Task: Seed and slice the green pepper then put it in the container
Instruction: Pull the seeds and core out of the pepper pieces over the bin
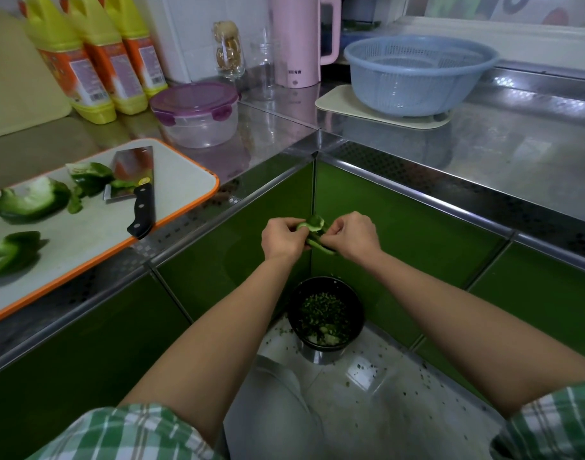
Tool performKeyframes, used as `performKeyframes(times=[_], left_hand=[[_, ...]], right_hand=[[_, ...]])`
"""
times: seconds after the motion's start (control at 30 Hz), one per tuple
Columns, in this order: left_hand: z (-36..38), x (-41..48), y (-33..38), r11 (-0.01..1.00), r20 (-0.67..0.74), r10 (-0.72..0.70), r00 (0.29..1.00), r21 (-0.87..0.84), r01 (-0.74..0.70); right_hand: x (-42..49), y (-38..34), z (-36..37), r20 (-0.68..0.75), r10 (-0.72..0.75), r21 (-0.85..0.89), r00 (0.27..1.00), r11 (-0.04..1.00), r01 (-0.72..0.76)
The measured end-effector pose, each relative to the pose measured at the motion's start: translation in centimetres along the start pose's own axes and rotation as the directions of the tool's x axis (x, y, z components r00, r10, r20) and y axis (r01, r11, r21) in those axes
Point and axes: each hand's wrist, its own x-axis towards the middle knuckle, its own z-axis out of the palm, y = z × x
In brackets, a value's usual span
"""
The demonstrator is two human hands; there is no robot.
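In the corner where two runs of stainless steel countertop (450, 154) meet above glossy green cabinet fronts (400, 227), a person in green plaid sleeves holds both arms out over the floor. On the left run lies a white cutting board with an orange rim (181, 174). On the far right run a blue colander basket (417, 71) stands on a cream mat (334, 101), with a pink electric jug (296, 41) beside it. Three yellow bottles (85, 61) line the back wall. Below the hands a black waste bin (292, 303) sits on the tiled floor, holding green scraps and seeds, with bits scattered around it. The clear container with a purple clip lid (198, 114) stands closed on the counter just behind the board. A cleaver (135, 180) lies flat on the board, its blade resting on cut pepper. Three large green pepper pieces (28, 200) lie on the board's left part. The left hand (282, 239) and right hand (352, 235) are together above the bin, fingers curled, both pinching one small pepper piece (314, 224) between them.
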Motion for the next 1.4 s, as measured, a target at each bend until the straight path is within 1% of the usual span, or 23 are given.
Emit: performKeyframes(times=[0.07,0.13,0.2,0.3,0.37,0.43,0.53,0.7,0.8,0.9,1.03,1.07,1.1,1.17,1.2,1.23,1.3,1.37,1.4], left_hand=[[-0.4,0.4,-0.2,0.999,-0.001,-0.036,0.999,-0.020,0.036],[-1.0,0.8,-0.5,0.994,-0.018,-0.093,0.996,-0.055,0.092],[-1.5,1.1,-0.9,0.989,-0.028,-0.130,0.991,-0.071,0.128],[-1.6,1.1,-1.0,0.989,-0.014,-0.135,0.991,-0.060,0.134],[-1.4,0.9,-0.9,0.990,0.000,-0.127,0.992,-0.063,0.127],[-1.1,0.6,-0.6,0.992,0.012,-0.108,0.994,-0.060,0.109],[-0.7,0.4,-0.4,0.996,0.034,-0.082,0.996,-0.033,0.083],[-0.5,0.5,-0.3,0.998,0.050,-0.061,0.997,0.003,0.060],[-0.5,0.4,-0.4,0.998,0.069,-0.061,0.996,-0.016,0.062],[-0.6,0.3,-0.5,0.998,0.083,-0.051,0.995,-0.040,0.055],[-1.4,0.8,-0.6,0.994,0.052,-0.084,0.995,-0.072,0.087],[-1.6,1.0,-0.8,0.991,0.040,-0.101,0.994,-0.080,0.104],[-1.9,1.1,-0.9,0.989,0.034,-0.121,0.992,-0.087,0.123],[-2.3,1.1,-0.9,0.984,0.054,-0.154,0.987,-0.085,0.159],[-2.4,1.1,-1.0,0.983,0.072,-0.164,0.984,-0.073,0.169],[-2.4,1.0,-0.9,0.983,0.089,-0.167,0.982,-0.058,0.172],[-2.4,1.0,-0.8,0.984,0.117,-0.169,0.979,-0.043,0.175],[-2.4,0.9,-0.7,0.982,0.162,-0.174,0.971,-0.041,0.183],[-2.4,0.8,-0.5,0.983,0.189,-0.172,0.967,-0.036,0.182]], right_hand=[[0.0,0.7,-0.2,-0.067,0.013,0.102,0.998,0.995,-0.006],[0.2,1.5,-0.6,-0.111,0.032,0.139,0.993,0.990,-0.017],[0.2,2.1,-1.0,-0.060,0.015,0.149,0.998,0.989,-0.006],[0.1,1.6,-1.0,0.023,-0.089,0.165,0.996,0.983,0.084],[0.0,0.8,-0.6,0.081,-0.162,0.138,0.984,0.979,0.150],[0.1,0.1,-0.1,0.124,-0.189,0.081,0.974,0.980,0.180],[0.1,-0.4,0.2,0.116,-0.162,-0.009,0.980,0.986,0.164],[0.3,-0.8,0.4,0.055,-0.093,-0.079,0.994,0.992,0.097],[0.3,-1.0,0.4,0.040,-0.055,-0.087,0.998,0.994,0.058],[0.1,-0.7,0.5,0.036,-0.058,-0.075,0.998,0.995,0.061],[0.2,0.9,0.3,-0.093,-0.066,0.007,0.994,0.998,0.067],[0.4,1.4,0.1,-0.089,-0.051,0.006,0.995,0.999,0.051],[0.6,1.9,-0.1,-0.056,-0.031,-0.010,0.998,0.999,0.031],[0.7,2.5,-0.4,0.027,-0.004,-0.046,1.000,0.999,0.005],[0.7,2.6,-0.5,0.044,-0.012,-0.042,0.999,0.999,0.014],[0.8,2.6,-0.6,0.051,-0.042,-0.016,0.998,0.999,0.043],[0.5,2.0,-0.7,0.092,-0.160,0.088,0.983,0.984,0.152],[0.1,1.1,-0.7,0.169,-0.290,0.188,0.942,0.948,0.258],[-0.1,0.6,-0.7,0.196,-0.345,0.195,0.918,0.931,0.309]])
